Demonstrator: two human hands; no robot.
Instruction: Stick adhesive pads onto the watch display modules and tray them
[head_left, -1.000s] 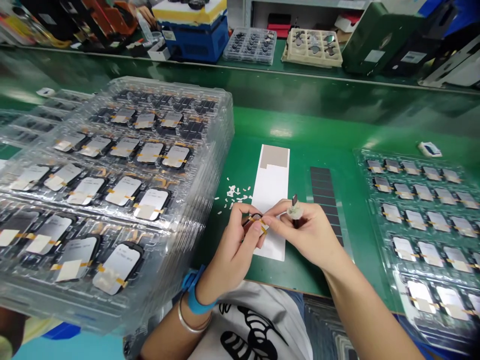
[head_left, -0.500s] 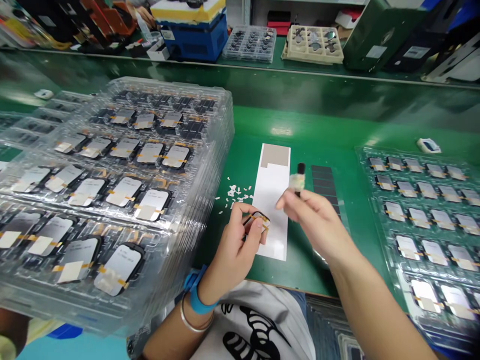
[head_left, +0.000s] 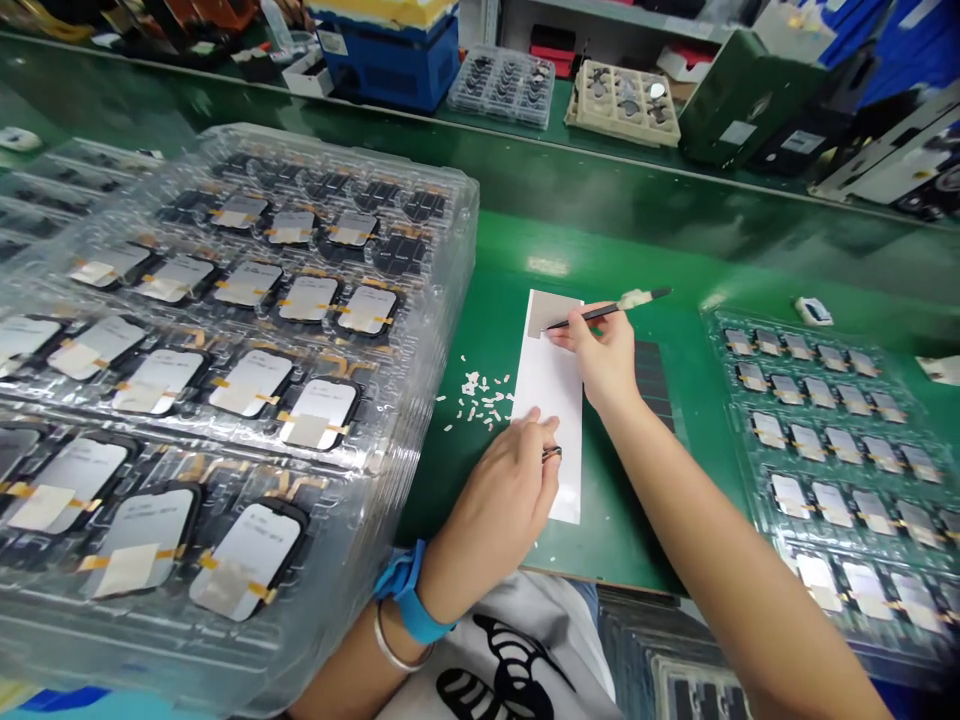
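My right hand [head_left: 604, 360] grips slim black tweezers [head_left: 596, 314] with pale tape wrapped round the rear part. Their tip is at the lower edge of a grey sticker patch [head_left: 553, 310] near the top of a long white backing sheet [head_left: 551, 385]. Lower on the same sheet rests my left hand [head_left: 517, 470], knuckles up and fingers curled round a small display module [head_left: 553, 453]. Only a dark edge of that module shows; the hand covers the rest. Small white scraps [head_left: 480, 400] lie scattered on the green bench left of the sheet.
A tall stack of clear trays [head_left: 300, 450] with display modules fills the left side. Another tray [head_left: 832, 460] of modules lies at right. Dark strips [head_left: 655, 385] lie beside my right forearm. The shelf behind carries a blue box [head_left: 390, 60] and parts trays [head_left: 502, 88].
My right hand has moved away from me, bringing the tweezers' tip to the grey patch. My left hand has turned palm down onto the sheet, still holding the module. The view has shifted slightly.
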